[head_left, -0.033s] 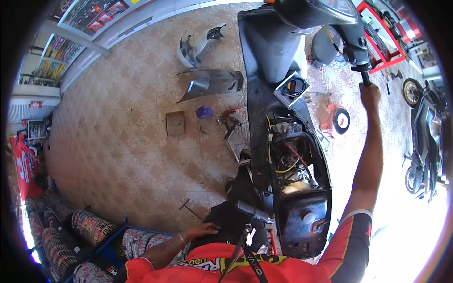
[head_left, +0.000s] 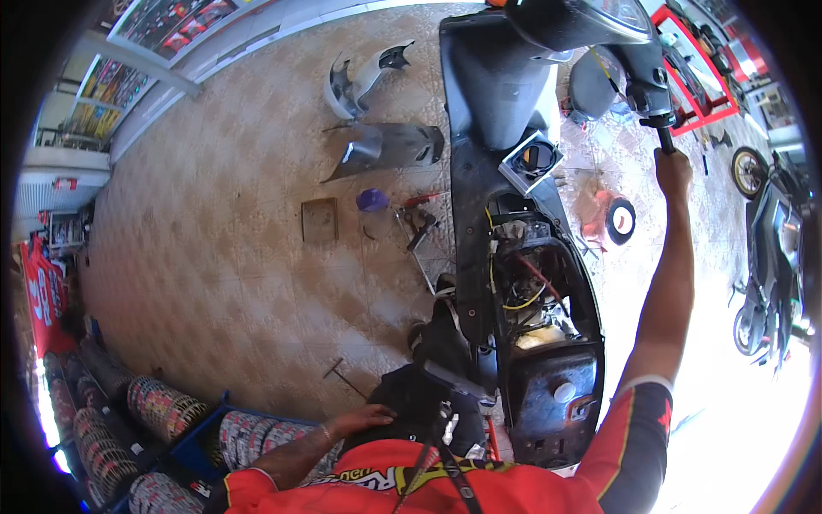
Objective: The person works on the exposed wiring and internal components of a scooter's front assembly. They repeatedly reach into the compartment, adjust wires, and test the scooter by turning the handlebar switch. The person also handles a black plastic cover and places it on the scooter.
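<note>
A dark scooter (head_left: 497, 94) with its seat and rear covers off stands in front of me and to the right. My right arm is stretched forward, and my right hand (head_left: 675, 176) is closed around the black handlebar grip (head_left: 666, 139). My left hand (head_left: 364, 420) rests on my dark-trousered thigh, fingers stretched out and holding nothing. Beside my leg is a grey bar-shaped part (head_left: 455, 382). Inside the uncovered body show the engine bay, a yellow cable (head_left: 524, 306) and a black fuel tank (head_left: 550, 385) with a pale cap. A small open box (head_left: 531, 163) with a black part sits on the footboard.
Grey body panels (head_left: 385, 147), a shallow tray (head_left: 320, 221), a purple bowl (head_left: 372, 200) and hand tools (head_left: 417, 224) lie on the tiled floor. A T-handle wrench (head_left: 342, 375) is near my left. Tyres (head_left: 167, 406) are stacked behind it. Another motorcycle (head_left: 771, 248) stands far right.
</note>
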### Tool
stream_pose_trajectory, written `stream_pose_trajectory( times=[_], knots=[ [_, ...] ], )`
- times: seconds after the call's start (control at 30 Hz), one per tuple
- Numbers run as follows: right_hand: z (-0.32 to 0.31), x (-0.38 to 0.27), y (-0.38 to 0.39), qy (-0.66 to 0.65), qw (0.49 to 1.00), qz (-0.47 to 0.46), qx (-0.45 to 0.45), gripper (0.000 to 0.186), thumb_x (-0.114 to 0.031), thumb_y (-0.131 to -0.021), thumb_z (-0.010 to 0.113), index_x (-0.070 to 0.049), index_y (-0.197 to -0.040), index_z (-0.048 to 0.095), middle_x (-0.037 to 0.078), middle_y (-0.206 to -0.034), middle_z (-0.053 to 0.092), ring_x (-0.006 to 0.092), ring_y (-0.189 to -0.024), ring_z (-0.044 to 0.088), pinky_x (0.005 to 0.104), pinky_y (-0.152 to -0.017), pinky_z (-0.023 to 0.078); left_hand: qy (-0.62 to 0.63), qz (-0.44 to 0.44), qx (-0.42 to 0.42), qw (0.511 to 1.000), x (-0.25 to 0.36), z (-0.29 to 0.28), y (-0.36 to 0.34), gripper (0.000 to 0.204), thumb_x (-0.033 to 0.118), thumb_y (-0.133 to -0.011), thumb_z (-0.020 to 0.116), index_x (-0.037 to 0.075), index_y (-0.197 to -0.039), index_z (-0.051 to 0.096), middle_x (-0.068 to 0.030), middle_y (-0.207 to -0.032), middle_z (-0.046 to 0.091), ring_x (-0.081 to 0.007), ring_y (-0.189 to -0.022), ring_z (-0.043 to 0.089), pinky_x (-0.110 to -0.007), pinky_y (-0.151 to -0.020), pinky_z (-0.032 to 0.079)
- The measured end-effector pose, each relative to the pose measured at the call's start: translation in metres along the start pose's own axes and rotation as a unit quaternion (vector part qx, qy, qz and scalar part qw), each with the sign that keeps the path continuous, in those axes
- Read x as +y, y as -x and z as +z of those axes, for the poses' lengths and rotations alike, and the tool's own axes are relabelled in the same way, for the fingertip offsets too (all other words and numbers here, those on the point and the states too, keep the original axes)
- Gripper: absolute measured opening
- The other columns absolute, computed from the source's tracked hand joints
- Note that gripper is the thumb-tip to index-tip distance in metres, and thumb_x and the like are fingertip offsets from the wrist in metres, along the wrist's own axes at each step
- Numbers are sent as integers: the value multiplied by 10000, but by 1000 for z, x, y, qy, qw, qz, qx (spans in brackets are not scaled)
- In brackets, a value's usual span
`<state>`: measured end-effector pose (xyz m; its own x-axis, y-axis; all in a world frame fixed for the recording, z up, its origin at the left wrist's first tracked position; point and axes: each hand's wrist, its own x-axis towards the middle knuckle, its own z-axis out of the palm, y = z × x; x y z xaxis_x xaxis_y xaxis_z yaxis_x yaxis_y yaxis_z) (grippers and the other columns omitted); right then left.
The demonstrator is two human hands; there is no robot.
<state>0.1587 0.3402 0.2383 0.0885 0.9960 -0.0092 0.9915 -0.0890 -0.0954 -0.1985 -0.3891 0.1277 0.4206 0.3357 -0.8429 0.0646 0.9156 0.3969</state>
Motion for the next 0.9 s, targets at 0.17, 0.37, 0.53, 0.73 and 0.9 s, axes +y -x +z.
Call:
stream_pose_trajectory(
  times=[0.17,0.37,0.53,0.73,0.9],
  knots=[
    [29,-1,-45,22,993,-96,60,456,-366,-819,546,53,-931,689,314,-929,647,441,-957,646,502,-871,494,9,-25,11,1000,-24,-2,15,485,349,-915,648,44,-1282,562,-90,-1231,598,-176,-1181,520,-320,-1039,378],
    [32,12,-65,-164,980,-111,-23,382,-292,-766,576,89,-751,586,131,-575,497,226,-569,543,429,-592,419,94,98,31,990,-9,-11,23,487,302,-892,660,5,-1262,553,-75,-1114,627,-137,-1007,580,-311,-933,462],
    [29,7,-53,-232,967,-83,-56,333,-283,-748,588,47,-709,600,52,-532,466,164,-465,486,381,-447,351,59,20,-12,998,-10,-11,2,492,263,-915,652,24,-1322,512,-74,-1187,595,-153,-1092,548,-292,-965,435],
    [24,-6,-47,-190,976,-74,-79,352,-318,-769,605,31,-783,648,64,-566,538,179,-467,526,374,-453,391,98,-29,-60,993,-1,3,3,467,248,-913,672,37,-1307,536,-61,-1215,594,-149,-1135,535,-290,-999,408],
    [4,-19,-26,-143,984,-66,-84,409,-345,-776,593,48,-862,669,173,-719,655,280,-676,660,415,-631,489,121,-8,-69,990,20,16,11,476,243,-901,693,45,-1306,538,-47,-1220,600,-124,-1123,540,-287,-991,417]
  ],
)
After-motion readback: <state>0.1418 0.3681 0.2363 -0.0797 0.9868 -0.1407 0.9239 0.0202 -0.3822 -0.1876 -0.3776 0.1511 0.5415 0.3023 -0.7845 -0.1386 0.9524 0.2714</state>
